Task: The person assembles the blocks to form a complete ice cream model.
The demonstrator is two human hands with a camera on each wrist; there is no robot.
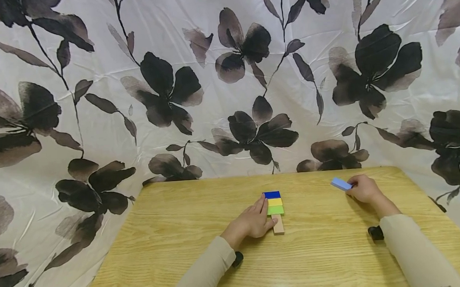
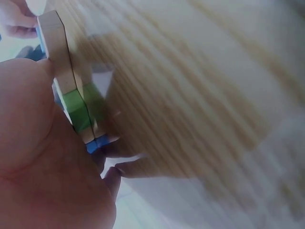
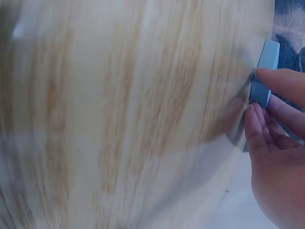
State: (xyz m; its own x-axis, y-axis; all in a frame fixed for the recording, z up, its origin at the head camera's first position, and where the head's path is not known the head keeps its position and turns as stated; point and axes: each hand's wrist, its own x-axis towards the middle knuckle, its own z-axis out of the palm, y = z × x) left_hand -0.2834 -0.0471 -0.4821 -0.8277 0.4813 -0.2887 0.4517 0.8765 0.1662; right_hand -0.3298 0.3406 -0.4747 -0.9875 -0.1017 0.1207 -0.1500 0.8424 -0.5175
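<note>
A short row of flat blocks lies on the table: dark blue (image 1: 272,195) at the far end, then yellow (image 1: 275,202), light green (image 1: 275,210) and a plain wooden block (image 1: 278,227) nearest me, turned lengthwise. My left hand (image 1: 252,221) lies along the row's left side with fingers straight. Its fingertips touch the blocks' edge, and its thumb touches the wooden block. Between thumb and fingers, my right hand (image 1: 364,189) pinches a light blue block (image 1: 340,184) at the table's far right. In the right wrist view, the light blue block (image 3: 269,55) is close to the tabletop.
The yellow wood-grain table (image 1: 172,235) ends at a far edge just beyond both hands. Behind it and along the sides hangs a white cloth (image 1: 211,96) printed with dark flowers. Dark wrist cameras show under both sleeves.
</note>
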